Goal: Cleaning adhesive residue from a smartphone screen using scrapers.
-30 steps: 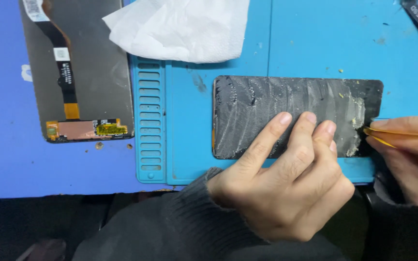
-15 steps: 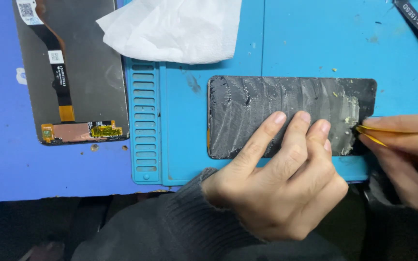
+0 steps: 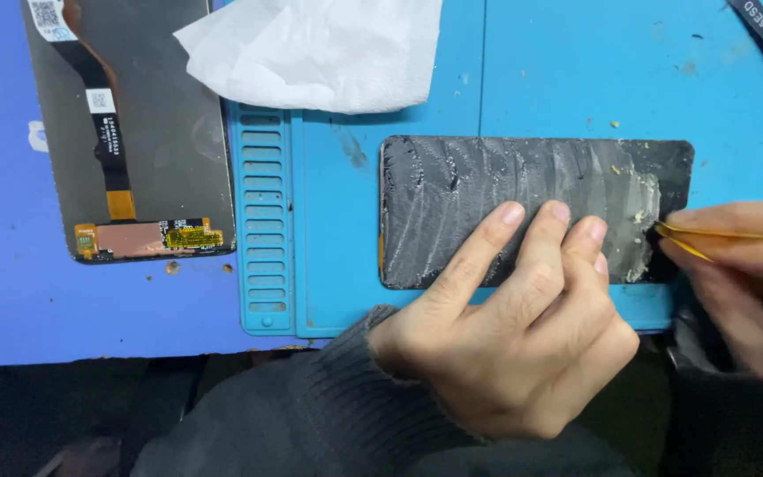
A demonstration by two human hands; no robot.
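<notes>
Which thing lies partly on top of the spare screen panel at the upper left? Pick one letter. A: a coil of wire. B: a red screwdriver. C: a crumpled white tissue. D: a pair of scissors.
C: the crumpled white tissue overlaps the upper right corner of the spare screen panel, which lies back side up on the blue mat, its flex cable showing.
</notes>
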